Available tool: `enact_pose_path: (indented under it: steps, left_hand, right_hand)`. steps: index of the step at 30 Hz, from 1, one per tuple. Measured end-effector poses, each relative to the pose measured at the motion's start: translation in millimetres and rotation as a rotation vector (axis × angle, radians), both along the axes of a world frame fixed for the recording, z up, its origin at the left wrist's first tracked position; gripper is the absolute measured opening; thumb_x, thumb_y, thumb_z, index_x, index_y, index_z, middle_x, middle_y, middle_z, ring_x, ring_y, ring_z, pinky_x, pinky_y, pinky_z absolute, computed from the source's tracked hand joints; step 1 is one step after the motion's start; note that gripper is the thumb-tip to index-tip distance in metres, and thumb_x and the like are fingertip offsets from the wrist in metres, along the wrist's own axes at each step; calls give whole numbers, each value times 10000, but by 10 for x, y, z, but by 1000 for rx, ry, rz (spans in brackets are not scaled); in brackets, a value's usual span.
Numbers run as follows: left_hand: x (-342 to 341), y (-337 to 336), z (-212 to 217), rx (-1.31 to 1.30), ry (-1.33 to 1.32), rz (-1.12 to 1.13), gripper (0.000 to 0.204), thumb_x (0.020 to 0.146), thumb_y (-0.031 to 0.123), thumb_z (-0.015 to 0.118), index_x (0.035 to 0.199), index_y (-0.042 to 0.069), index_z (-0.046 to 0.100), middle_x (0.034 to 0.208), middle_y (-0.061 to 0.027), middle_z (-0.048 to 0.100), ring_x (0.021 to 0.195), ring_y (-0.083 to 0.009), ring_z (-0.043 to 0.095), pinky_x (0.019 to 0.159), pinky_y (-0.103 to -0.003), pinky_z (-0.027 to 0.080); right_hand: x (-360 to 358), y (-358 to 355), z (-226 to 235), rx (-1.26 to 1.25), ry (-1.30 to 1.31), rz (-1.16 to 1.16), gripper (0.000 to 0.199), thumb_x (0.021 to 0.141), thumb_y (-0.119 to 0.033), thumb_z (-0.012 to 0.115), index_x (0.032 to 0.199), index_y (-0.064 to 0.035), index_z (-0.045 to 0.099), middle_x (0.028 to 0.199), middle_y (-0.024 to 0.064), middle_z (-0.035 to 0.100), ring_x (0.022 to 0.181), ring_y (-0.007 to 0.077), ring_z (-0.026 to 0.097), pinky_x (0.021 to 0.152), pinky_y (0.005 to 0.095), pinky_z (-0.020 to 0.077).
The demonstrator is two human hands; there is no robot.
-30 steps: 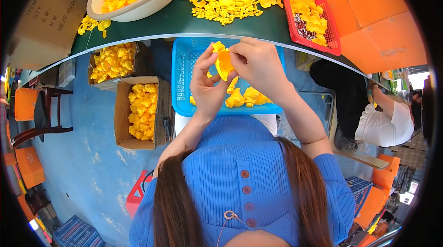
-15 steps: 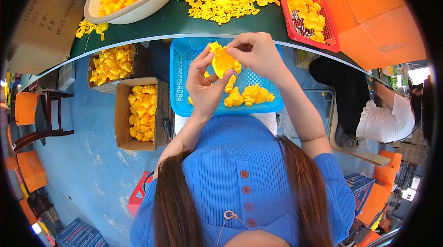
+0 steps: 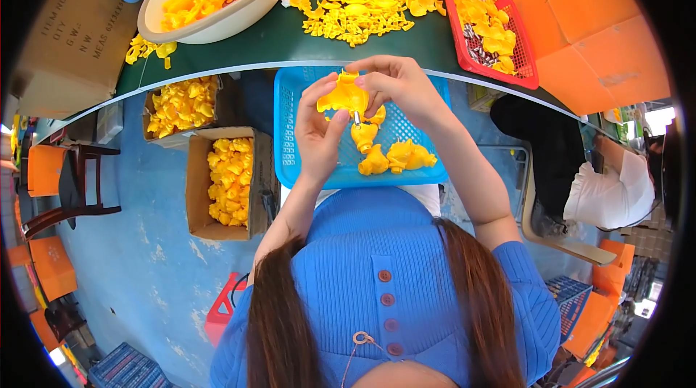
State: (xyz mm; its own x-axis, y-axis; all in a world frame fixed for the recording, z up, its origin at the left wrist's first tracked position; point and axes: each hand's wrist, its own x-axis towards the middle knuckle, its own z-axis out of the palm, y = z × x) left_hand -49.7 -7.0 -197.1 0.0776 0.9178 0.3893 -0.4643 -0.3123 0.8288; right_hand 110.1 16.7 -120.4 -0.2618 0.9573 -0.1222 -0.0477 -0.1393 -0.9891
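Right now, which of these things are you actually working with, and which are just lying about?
In use: left hand, right hand, yellow plastic piece, blue tray with finished pieces.
Lying about: bowl, red basket, cardboard boxes, chairs.

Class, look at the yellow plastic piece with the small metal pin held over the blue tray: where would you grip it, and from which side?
Grip the yellow plastic piece by its broad rounded body, pinching from the two sides, as the left hand and right hand do. The small metal pin sticks out below, so leaving the underside free probably keeps it clear over the blue plastic tray.
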Motion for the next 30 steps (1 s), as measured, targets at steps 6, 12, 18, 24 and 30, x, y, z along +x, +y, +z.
enact_pose_path:
  steps: [6,12,18,24,30]
  left_hand:
    - [-34,55,25,75,70,-57,654,719,-58,657,1278,99,355,1304,-109,336,1232,-225,373,956,-365,433]
    - [-112,126,-18,79,102,28,668,695,-51,687,1262,105,369,1277,-109,344,1229,-232,376,946,-360,445]
    - [-230,159,5,47,173,232,734,673,91,787,1266,66,354,1296,-120,376,1176,-225,440,965,-335,416]
    - [-349,198,20,74,173,437,735,677,91,786,1272,37,359,1244,-121,453,1152,-216,465,978,-334,398]
    - [-519,250,51,-58,80,473,724,681,-5,744,1287,26,349,1209,-143,494,1107,-217,502,965,-336,410]
  right_hand:
    - [-88,54,-72,-141,118,-48,283,815,-149,604,1020,45,588,799,100,629,610,138,623,561,244,528]
    - [-198,128,-141,-186,160,-32,271,834,-139,602,1035,41,581,869,92,631,678,131,625,646,239,516]
    - [-398,241,-109,-236,203,19,263,836,-134,614,1027,45,584,877,93,632,710,126,627,635,234,519]
    - [-625,390,-25,-235,177,104,284,837,-146,622,1043,41,567,839,97,639,692,130,634,650,246,523]
    - [-731,770,385,-99,-352,380,353,852,-253,619,1043,36,552,773,103,631,631,141,633,535,259,521]
